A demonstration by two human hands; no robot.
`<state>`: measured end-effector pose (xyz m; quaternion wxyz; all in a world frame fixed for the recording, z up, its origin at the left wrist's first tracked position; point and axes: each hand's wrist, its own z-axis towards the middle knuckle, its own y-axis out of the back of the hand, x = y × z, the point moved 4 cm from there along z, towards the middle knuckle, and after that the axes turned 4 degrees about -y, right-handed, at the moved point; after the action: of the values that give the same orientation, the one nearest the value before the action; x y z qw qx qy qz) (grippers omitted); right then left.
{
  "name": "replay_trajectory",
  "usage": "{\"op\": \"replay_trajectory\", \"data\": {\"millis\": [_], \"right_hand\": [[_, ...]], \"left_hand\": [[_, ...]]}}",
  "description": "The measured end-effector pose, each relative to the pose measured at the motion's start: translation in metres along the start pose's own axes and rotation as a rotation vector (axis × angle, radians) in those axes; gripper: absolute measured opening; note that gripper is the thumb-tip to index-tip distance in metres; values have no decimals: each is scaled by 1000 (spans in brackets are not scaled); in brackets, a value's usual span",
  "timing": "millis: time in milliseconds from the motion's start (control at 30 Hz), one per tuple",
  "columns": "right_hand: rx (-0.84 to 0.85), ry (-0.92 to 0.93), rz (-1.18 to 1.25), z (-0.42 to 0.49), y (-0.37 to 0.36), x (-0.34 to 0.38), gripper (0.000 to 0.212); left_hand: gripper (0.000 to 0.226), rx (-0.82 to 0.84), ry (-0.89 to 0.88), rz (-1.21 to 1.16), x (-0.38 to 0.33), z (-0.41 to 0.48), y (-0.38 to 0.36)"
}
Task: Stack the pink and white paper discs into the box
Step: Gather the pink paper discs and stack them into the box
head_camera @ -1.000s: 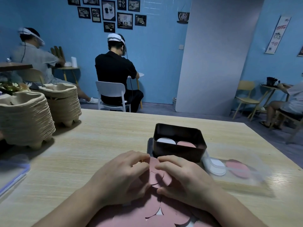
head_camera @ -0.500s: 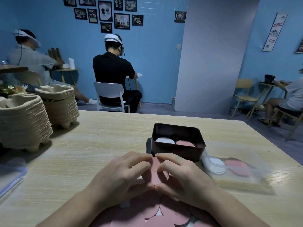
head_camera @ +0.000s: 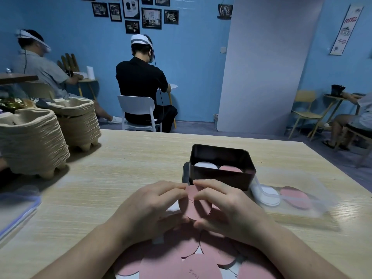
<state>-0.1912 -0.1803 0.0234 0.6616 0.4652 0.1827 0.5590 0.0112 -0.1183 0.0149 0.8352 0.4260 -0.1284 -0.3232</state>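
You've got a round pink paper disc (head_camera: 196,206) pinched between both hands just below centre frame. Left hand (head_camera: 153,206) and right hand (head_camera: 231,208) each have fingertips on its top edge and a thumb at the bottom edge, so the grip is a two-sided pinch. The black rectangular box (head_camera: 221,179) sits right behind your fingertips, with a white disc stack (head_camera: 205,165) on its left side and a pink disc stack (head_camera: 230,169) on its right.

Stuff I'd watch for:
- Thin paper plus four pinch points means one squeeze inward probably creases it, and then it won't lie flat.
- Can't tell if that's one disc or two stuck together.
- The box's near wall is super close to your fingers, so clipping the rim could shove the box.
- Dropping it left puts pink on white.
- Your forearms hang over the loose pile of pink paper discs (head_camera: 181,262) at the bottom of the frame, so a drag could scatter them across the surface.
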Motion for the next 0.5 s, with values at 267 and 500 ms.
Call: {"op": "replay_trajectory", "data": {"millis": [267,500], "right_hand": [[23,16,-45,5,-3,8,34],[41,9,-26,9,-6,6,34]], "left_hand": [[29,65,1,-14,-6,5,0],[33,91,71,-37,4,-1,17]]}}
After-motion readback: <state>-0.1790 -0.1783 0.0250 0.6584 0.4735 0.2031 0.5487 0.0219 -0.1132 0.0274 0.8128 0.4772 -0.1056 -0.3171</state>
